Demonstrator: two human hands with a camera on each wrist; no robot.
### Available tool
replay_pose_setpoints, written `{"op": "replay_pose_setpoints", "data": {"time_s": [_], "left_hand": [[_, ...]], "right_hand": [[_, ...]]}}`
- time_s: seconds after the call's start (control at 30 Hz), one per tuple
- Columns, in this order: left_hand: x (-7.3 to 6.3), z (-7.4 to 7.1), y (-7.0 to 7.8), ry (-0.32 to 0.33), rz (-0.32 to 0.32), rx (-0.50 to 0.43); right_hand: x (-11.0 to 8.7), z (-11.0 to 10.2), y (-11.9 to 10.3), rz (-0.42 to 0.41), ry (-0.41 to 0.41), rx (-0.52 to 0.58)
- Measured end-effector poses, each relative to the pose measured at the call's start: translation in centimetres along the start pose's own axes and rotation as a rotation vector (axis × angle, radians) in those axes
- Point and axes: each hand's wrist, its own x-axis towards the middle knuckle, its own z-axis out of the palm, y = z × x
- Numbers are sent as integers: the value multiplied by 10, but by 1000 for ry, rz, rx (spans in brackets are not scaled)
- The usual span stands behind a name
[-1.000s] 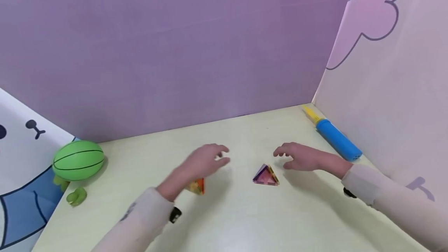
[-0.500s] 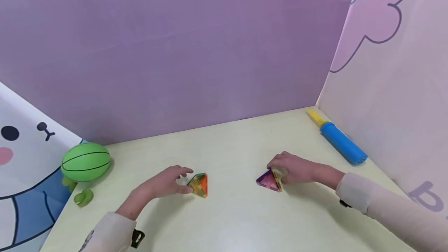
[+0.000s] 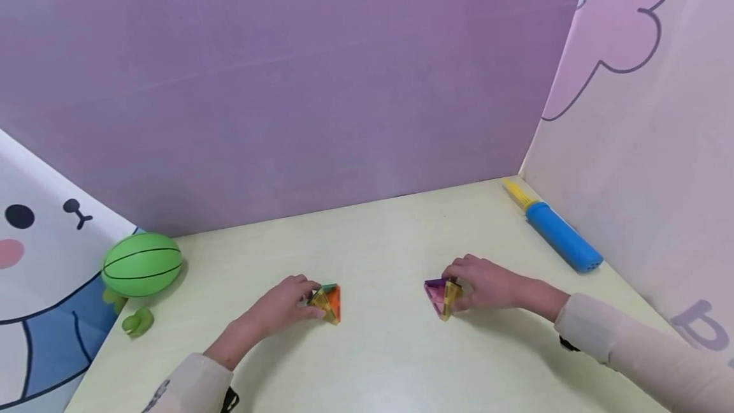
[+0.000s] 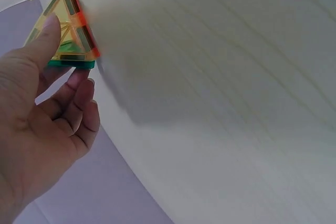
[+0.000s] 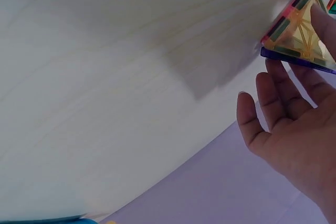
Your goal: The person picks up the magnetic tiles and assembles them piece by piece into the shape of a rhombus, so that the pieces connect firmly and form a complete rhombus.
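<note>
My left hand (image 3: 285, 303) pinches a small pyramid of translucent triangular magnetic tiles (image 3: 329, 302), coloured yellow, orange and green. In the left wrist view the thumb lies on the yellow tile (image 4: 65, 40) and fingertips touch the green one (image 4: 79, 63). To the right, my right hand (image 3: 486, 282) pinches a second magnetic-tile pyramid (image 3: 438, 295) of pink, yellow and purple. The right wrist view has the thumb on its yellow tile (image 5: 299, 32), with fingers under the purple edge (image 5: 294, 59). A stretch of table separates the two pyramids.
A green striped ball (image 3: 142, 264) sits at the table's left edge, with a small green toy (image 3: 137, 322) in front of it. Along the right wall lies a blue hand pump (image 3: 562, 236) with a yellow nozzle. A purple wall (image 3: 321, 81) closes off the back.
The left hand has moved left and down to its pyramid and now pinches it. My right hand has come down onto the other pyramid, which has turned so its yellow side shows more.
</note>
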Motion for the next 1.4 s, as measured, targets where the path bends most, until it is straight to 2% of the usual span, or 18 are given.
{"op": "replay_pose_setpoints", "data": {"time_s": [0.33, 0.77, 1.03, 1.4], "left_hand": [[6, 6, 3, 47, 43, 99], [27, 20, 30, 65, 103, 220], [37, 25, 46, 63, 138, 223], [44, 27, 57, 47, 149, 238]], "right_hand": [[9, 3, -6, -32, 35, -11], [30, 14, -25, -134, 87, -69], [41, 20, -36, -168, 106, -90], [48, 23, -42, -173, 106, -110]]}}
